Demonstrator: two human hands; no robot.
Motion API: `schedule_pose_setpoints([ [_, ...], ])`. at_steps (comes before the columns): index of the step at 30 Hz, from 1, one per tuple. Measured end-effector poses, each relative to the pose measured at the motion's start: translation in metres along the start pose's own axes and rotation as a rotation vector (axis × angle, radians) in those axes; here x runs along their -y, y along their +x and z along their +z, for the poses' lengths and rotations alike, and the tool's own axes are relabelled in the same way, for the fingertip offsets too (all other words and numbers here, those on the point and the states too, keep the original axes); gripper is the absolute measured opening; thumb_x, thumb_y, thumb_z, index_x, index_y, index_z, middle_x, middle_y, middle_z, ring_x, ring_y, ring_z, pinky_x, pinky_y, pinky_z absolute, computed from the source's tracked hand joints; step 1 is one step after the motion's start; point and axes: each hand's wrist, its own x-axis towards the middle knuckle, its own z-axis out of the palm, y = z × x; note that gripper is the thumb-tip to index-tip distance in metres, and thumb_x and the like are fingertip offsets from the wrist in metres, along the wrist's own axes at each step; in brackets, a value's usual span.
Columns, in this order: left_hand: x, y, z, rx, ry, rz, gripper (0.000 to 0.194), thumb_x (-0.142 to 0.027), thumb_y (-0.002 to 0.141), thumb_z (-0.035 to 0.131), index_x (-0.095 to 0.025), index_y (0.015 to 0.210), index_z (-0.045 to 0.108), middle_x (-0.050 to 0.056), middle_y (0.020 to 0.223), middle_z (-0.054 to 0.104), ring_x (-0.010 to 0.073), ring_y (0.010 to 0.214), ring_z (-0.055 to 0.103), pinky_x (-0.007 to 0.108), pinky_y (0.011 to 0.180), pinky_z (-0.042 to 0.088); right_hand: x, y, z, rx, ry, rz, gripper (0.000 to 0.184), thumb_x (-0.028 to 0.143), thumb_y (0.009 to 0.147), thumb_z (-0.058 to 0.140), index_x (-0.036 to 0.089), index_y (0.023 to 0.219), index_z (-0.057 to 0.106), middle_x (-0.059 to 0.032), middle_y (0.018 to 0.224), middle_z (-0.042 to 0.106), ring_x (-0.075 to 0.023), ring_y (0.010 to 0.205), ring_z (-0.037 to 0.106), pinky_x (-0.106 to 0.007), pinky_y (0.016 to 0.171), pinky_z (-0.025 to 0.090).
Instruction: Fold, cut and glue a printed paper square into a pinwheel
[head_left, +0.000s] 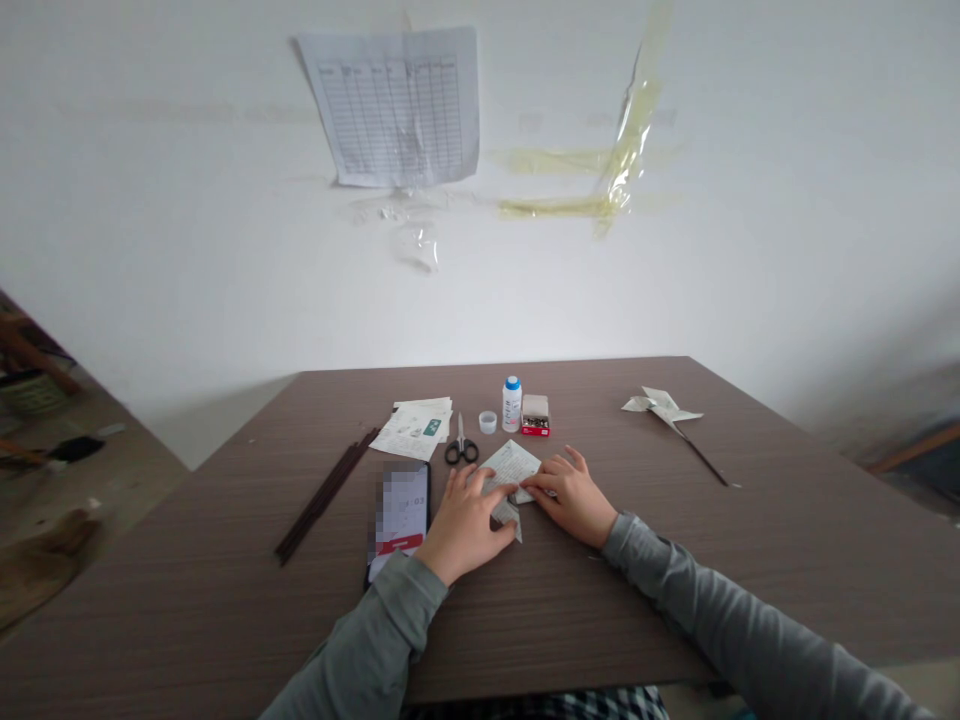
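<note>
A square of printed paper (511, 460) lies on the table in front of me, with a loose flap or corner towards me. My left hand (466, 522) rests over its left part, fingers spread and the index fingertip near the paper's middle. From the other side, my right hand (576, 497) brings its thumb and index finger together at the paper's middle, closed on its edge; the exact grip is partly hidden. Just beyond the paper are black-handled scissors (461, 452), a small clear cup (487, 422), a white bottle with a blue cap (511, 408) and a red box of small pins or tacks (535, 418).
A phone (401, 510) lies left of my left hand, with dark thin sticks (326, 495) farther left. Printed paper sheets (412, 428) lie behind the phone. A paper pinwheel (667, 406) on a stick lies at the right. The wall (480, 310) borders the table's far edge.
</note>
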Motion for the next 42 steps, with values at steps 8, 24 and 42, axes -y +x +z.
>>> schedule_pose_setpoints([
  [8, 0.002, 0.000, -0.002, 0.023, 0.006, 0.019, 0.055, -0.034, 0.106, 0.099, -0.034, 0.161, 0.096, 0.019, 0.173, 0.082, 0.0525, 0.172, 0.067, 0.085, 0.154, 0.046, 0.005, 0.000, -0.005, 0.032, 0.003, 0.031, 0.022, 0.029, 0.120, 0.081, 0.035, 0.115, 0.102, -0.0054, 0.107, 0.090, -0.0352, 0.114, 0.085, -0.077, 0.147, 0.050],
  [24, -0.009, 0.003, -0.011, 0.061, 0.063, -0.041, 0.058, -0.040, 0.104, 0.103, -0.037, 0.161, 0.095, 0.015, 0.174, 0.083, 0.0522, 0.173, 0.067, 0.084, 0.156, 0.042, 0.007, 0.002, -0.006, 0.102, -0.020, 0.084, 0.027, 0.031, 0.121, 0.080, 0.043, 0.124, 0.104, -0.0064, 0.118, 0.094, -0.0409, 0.127, 0.089, -0.084, 0.149, 0.047],
  [42, -0.017, 0.005, -0.024, 0.139, 0.098, -0.057, 0.068, -0.042, 0.105, 0.100, -0.035, 0.172, 0.090, 0.017, 0.180, 0.080, 0.0529, 0.178, 0.064, 0.089, 0.159, 0.033, 0.005, 0.000, -0.008, 0.074, 0.030, 0.099, 0.021, 0.033, 0.117, 0.080, 0.039, 0.117, 0.100, -0.0052, 0.113, 0.095, -0.0393, 0.123, 0.090, -0.084, 0.151, 0.047],
])
